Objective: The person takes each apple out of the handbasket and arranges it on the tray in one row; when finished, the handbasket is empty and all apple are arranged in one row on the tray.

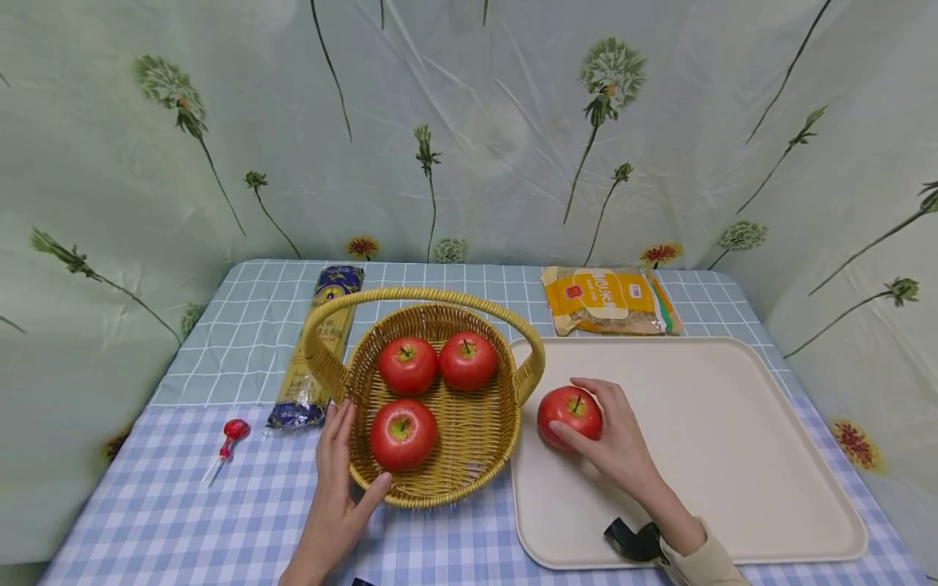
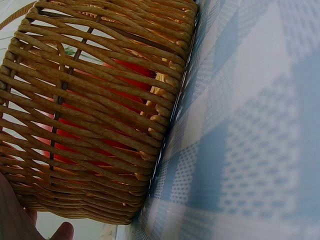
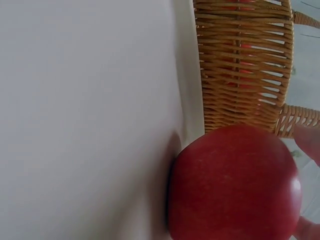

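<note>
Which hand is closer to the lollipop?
Left: the left hand touches the basket, right of the lollipop; the right hand is farther right, around an apple on the tray.

- Got a red lollipop lying toward the left of the table, candy end pointing away, stick angled toward the front.
- Also spotting a long blue-and-gold packet just beyond to the right, lying lengthwise, partly hidden, shiny dark blue at both ends.
- Can see an orange bag lying flat at the back right, with a pale panel, big characters, tan contents and a green strip near one end.
- Kinda digging the gray-blue grid cloth at the back, plus blue-and-white gingham up front.
- Loving the pale, creased backdrop, printed with dandelions and orange-red blooms.
</note>
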`<state>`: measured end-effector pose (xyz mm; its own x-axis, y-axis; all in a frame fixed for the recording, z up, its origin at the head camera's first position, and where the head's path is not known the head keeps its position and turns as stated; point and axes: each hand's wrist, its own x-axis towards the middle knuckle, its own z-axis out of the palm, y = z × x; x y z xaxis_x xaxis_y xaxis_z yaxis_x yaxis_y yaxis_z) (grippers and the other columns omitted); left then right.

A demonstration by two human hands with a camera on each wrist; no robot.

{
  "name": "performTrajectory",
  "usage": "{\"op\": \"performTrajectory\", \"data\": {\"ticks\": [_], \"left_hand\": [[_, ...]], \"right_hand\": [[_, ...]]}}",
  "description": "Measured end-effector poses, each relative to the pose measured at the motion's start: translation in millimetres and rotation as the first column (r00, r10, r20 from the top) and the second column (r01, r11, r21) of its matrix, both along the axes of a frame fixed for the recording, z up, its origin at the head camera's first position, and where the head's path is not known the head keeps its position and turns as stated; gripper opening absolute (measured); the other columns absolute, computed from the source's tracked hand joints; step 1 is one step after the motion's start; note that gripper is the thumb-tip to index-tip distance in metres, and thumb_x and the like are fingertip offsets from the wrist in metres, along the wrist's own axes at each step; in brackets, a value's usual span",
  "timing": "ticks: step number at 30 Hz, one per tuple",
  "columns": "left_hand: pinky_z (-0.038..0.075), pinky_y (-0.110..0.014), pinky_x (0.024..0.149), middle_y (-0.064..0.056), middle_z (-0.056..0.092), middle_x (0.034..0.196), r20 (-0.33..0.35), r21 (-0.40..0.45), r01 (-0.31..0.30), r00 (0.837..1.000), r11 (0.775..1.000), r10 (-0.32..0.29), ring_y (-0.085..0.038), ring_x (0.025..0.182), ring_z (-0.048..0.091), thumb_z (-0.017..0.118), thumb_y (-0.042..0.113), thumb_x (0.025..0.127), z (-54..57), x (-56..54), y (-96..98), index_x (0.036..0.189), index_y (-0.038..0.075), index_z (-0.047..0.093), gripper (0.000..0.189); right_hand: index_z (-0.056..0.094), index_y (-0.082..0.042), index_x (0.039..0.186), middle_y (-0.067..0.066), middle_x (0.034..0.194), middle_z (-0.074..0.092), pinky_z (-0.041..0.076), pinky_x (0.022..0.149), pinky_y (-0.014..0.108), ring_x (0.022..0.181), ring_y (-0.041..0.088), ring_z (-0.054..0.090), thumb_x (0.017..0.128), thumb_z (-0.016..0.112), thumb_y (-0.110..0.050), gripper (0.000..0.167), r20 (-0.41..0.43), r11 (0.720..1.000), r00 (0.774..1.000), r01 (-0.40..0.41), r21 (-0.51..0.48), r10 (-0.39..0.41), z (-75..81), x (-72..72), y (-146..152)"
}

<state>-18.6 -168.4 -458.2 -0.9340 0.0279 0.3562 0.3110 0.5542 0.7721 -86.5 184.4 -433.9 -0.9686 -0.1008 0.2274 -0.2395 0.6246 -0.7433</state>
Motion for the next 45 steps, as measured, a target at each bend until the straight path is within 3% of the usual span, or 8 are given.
{"op": "performTrajectory", "data": {"ticks": [11, 18, 24, 29, 35, 40, 45], "left_hand": [[0.008, -0.046, 0.109, -0.006, 0.009, 0.156, -0.006, -0.012, -0.002, 1.000, 1.000, 0.001, -0.028, 0.142, -0.003, 0.069, 0.014, 0.081, -0.5, 1.3, 0.8, 0.153, 0.008, 0.014, 0.090], [0.007, -0.050, 0.108, -0.007, 0.009, 0.156, -0.007, -0.007, -0.001, 1.000, 1.000, 0.001, -0.029, 0.142, -0.003, 0.068, 0.014, 0.081, -2.9, 1.5, 0.7, 0.152, 0.008, 0.014, 0.089], [0.008, -0.048, 0.108, -0.009, 0.009, 0.156, -0.017, -0.006, 0.004, 1.000, 1.000, -0.004, -0.031, 0.142, -0.003, 0.068, 0.013, 0.081, -3.7, 1.7, 0.7, 0.152, 0.007, 0.014, 0.089], [0.008, -0.049, 0.108, -0.007, 0.008, 0.156, -0.008, -0.004, 0.002, 1.000, 1.000, -0.002, -0.029, 0.142, -0.004, 0.068, 0.013, 0.082, -2.5, 0.9, 0.0, 0.153, 0.008, 0.014, 0.090], [0.007, -0.046, 0.109, -0.006, 0.009, 0.156, -0.015, -0.011, 0.003, 1.000, 1.000, -0.003, -0.031, 0.142, -0.003, 0.068, 0.013, 0.082, -2.5, -0.1, -1.2, 0.152, 0.008, 0.014, 0.090], [0.007, -0.047, 0.109, -0.007, 0.009, 0.156, -0.021, -0.006, 0.004, 1.000, 1.000, -0.004, -0.031, 0.142, -0.003, 0.068, 0.013, 0.082, -3.3, -0.1, -1.2, 0.152, 0.007, 0.014, 0.089], [0.008, -0.053, 0.108, -0.006, 0.008, 0.156, 0.002, 0.010, 0.007, 1.000, 1.000, -0.007, -0.028, 0.142, -0.004, 0.069, 0.013, 0.082, -1.7, -0.4, -0.9, 0.153, 0.010, 0.013, 0.090]], "right_hand": [[0.059, -0.009, 0.119, 0.005, 0.121, 0.053, 0.041, 0.089, 0.058, 0.115, 0.021, 0.045, 0.073, 0.082, -0.009, 0.052, -0.151, 0.995, 0.988, -0.025, -0.097, 0.011, 13.9, 7.8, -5.5], [0.063, -0.005, 0.113, 0.006, 0.116, 0.058, 0.044, 0.091, 0.033, 0.110, 0.014, 0.049, 0.071, 0.080, 0.003, 0.046, -0.237, 0.991, 0.970, -0.075, -0.110, 0.047, 28.1, 13.3, -14.9], [0.064, -0.001, 0.107, 0.008, 0.109, 0.061, 0.047, 0.087, 0.030, 0.106, 0.017, 0.053, 0.069, 0.076, 0.011, 0.041, -0.313, 0.969, 0.942, -0.180, -0.170, 0.120, 38.6, 16.7, -23.0], [0.066, -0.002, 0.102, 0.009, 0.103, 0.063, 0.048, 0.084, 0.025, 0.099, 0.020, 0.057, 0.070, 0.075, 0.009, 0.035, -0.425, 0.934, 0.885, -0.297, -0.200, 0.190, 43.2, 15.3, -31.9], [0.067, -0.002, 0.097, 0.012, 0.097, 0.064, 0.046, 0.086, 0.023, 0.094, 0.021, 0.059, 0.083, 0.071, -0.006, 0.016, -0.508, 0.882, 0.816, -0.426, -0.204, 0.276, 47.4, 9.0, -47.8], [0.067, -0.003, 0.098, 0.009, 0.096, 0.066, 0.046, 0.086, 0.027, 0.092, 0.021, 0.060, 0.090, 0.066, -0.020, 0.019, -0.549, 0.821, 0.753, -0.537, -0.193, 0.363, 57.6, 3.1, -65.3], [0.065, 0.001, 0.095, 0.011, 0.092, 0.065, 0.049, 0.081, 0.029, 0.088, 0.022, 0.060, 0.090, 0.064, -0.012, 0.014, -0.574, 0.763, 0.684, -0.629, -0.151, 0.450, 77.4, -0.9, -84.9]]}}
